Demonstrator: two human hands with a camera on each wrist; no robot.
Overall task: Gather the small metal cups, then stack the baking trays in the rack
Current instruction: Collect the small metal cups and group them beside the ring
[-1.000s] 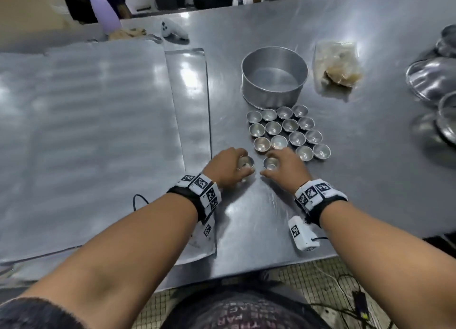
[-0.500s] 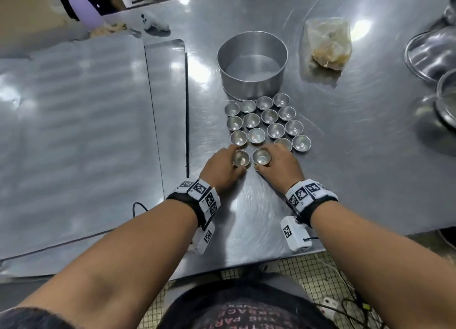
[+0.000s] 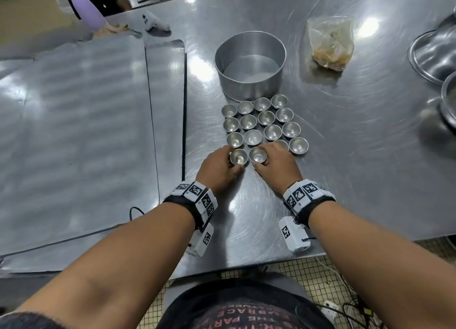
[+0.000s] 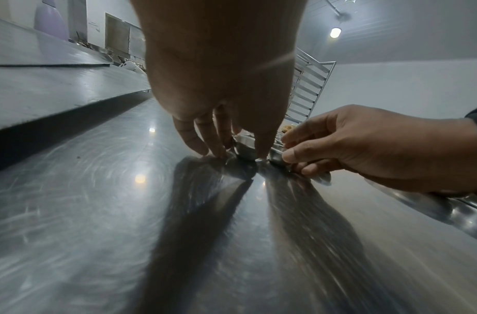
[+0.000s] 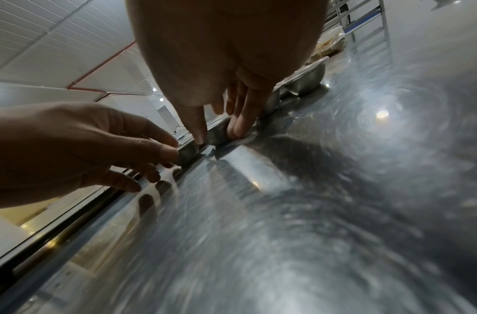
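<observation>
Baking trays (image 3: 74, 136): two are counted, left of the round tin (image 3: 250, 65); judged stiff and wide, best taken at both edges.
Small metal cups (image 3: 266, 117): about seventeen are counted, just before the tin; judged light, slippery.
Left hand (image 3: 217, 169): one front cup (image 3: 238, 156) is pinched.
Right hand (image 3: 277, 164): the neighbour cup (image 3: 257, 154) is pinched.

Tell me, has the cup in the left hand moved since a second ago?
Yes. The left hand has slid its cup away from the person, toward the round pan; it now sits just below the cup grid instead of well short of it.
</observation>
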